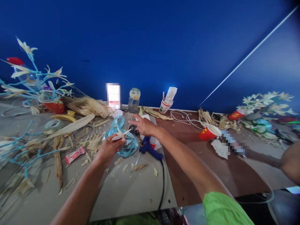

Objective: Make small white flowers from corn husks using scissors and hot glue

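The ribbon (129,150) is light blue, the flower (120,135) cream.

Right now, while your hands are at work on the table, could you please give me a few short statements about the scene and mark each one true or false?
1. The left hand holds a pale flower. True.
2. A black cord runs from the glue gun toward the near edge of the table. True.
3. The glue gun is in a firm grip. False: it lies ungripped near the right hand.
4. The clothing on the right arm is red. False: the sleeve is green.
5. In the picture, the pink wrapper lies to the left of the light blue ribbon. True.
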A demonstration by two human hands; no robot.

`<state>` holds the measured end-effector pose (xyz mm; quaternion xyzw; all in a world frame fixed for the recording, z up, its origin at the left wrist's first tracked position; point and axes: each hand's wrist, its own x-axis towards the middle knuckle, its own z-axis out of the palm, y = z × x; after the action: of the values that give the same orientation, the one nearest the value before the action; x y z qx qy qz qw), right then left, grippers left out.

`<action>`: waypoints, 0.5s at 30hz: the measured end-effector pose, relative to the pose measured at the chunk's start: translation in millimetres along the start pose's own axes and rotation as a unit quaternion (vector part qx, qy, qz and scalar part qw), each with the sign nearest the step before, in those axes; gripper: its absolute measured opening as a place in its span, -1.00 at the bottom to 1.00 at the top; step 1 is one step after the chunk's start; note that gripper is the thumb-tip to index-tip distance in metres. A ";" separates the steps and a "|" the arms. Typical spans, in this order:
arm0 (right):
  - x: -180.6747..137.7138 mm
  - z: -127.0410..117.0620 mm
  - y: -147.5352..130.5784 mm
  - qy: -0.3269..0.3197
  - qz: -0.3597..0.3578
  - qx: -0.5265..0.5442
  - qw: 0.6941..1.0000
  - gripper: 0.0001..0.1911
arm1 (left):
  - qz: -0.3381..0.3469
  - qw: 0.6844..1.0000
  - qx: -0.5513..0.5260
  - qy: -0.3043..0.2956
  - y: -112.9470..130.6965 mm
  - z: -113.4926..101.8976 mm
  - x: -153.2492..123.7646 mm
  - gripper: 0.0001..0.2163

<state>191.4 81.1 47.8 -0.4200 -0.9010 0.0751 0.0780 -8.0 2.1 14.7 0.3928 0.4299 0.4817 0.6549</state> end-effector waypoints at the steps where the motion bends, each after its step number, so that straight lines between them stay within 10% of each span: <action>1: -6.9 -10.4 -2.8 0.033 0.030 0.044 0.998 -0.54 | -0.003 1.000 0.000 -0.001 0.6 0.5 -0.2 -0.78; 6: -76.5 -30.8 -31.1 0.087 0.170 0.140 0.972 -0.61 | 0.005 1.000 -0.002 0.005 3.1 2.1 -1.6 -0.76; 15: -115.1 42.6 -56.6 0.009 0.300 0.039 0.953 -0.40 | 0.021 0.998 0.049 0.015 -2.7 3.9 -0.3 -0.78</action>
<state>213.7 -46.3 8.6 -0.6681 -0.7292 0.1263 0.0766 -3.6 0.8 13.5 0.4265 0.4543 0.4793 0.6180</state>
